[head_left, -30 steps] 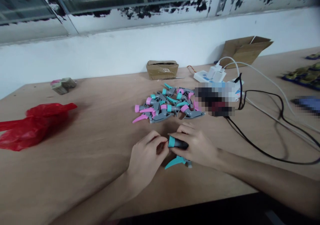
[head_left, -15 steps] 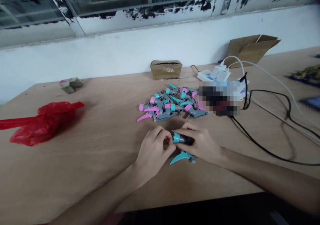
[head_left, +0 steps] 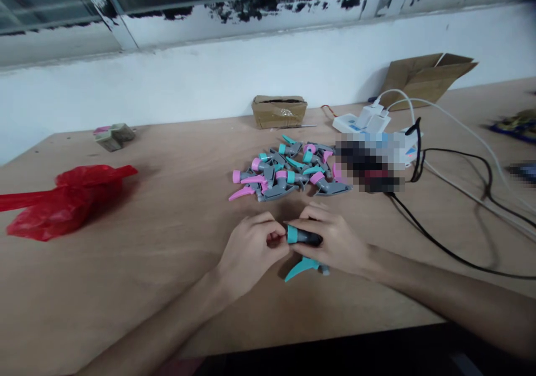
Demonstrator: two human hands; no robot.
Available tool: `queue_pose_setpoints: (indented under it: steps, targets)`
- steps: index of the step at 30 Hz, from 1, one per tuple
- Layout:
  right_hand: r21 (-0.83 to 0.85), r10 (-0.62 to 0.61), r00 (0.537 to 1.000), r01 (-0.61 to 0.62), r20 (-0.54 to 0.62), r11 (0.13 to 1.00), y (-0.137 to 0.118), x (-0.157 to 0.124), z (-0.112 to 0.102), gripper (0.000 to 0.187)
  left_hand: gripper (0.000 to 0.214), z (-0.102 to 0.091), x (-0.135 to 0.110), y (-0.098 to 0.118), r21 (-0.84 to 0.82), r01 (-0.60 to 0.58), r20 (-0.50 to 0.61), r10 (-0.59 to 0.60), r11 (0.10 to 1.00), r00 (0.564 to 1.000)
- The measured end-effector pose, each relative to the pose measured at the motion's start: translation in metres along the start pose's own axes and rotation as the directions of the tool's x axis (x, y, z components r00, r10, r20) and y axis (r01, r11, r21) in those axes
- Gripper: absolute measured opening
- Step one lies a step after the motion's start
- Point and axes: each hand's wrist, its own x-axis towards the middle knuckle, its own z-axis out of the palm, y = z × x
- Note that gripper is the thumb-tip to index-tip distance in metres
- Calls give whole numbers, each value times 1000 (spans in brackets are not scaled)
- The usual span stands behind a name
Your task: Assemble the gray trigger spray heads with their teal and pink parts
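Observation:
My right hand [head_left: 330,239] is wrapped round a trigger spray head [head_left: 309,237], grey-black with a teal collar facing left and a teal trigger pointing down-left. At the open end of that collar, the thumb and fingers of my left hand [head_left: 255,245] are pinched together. Whatever sits between those fingertips is too small or hidden to make out. Just beyond both hands lies a heap of trigger spray heads [head_left: 285,182], grey with pink or teal collars and triggers.
To the left is a red plastic bag [head_left: 71,200], with small pale blocks [head_left: 114,137] behind it. A cardboard box [head_left: 279,112] stands near the wall, an open carton [head_left: 422,80] at back right. A power strip [head_left: 349,124] and black cable [head_left: 435,253] occupy the right.
The camera view has shifted slightly. Both hands stay at the collar, and the spray head is still in my right hand. Little else differs.

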Motion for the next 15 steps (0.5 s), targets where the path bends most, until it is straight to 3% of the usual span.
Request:
queue_pose_setpoints:
  steps: [3,5,7,11,15]
  targets:
    - [14,0,998,1,-65,1000,3,-3,-3,27,11,-7,3,-16,5,45,-177,-44,999,983]
    - [29,47,993,-44,-108,999,5,-6,-6,33,8,-16,5,-27,-32,128,-320,-132,991,938]
    - [53,104,986,-97,-134,994,7,-7,-10,34,10,-22,6,-31,-150,150,-358,-195,977,913]
    - [115,127,983,-112,-135,987,9,-5,-14,34,19,-17,6,-17,-429,58,-128,-124,902,984]
    - [184,124,988,-106,-91,977,9,-3,-17,36,22,-9,6,-6,-599,117,16,-134,793,991]
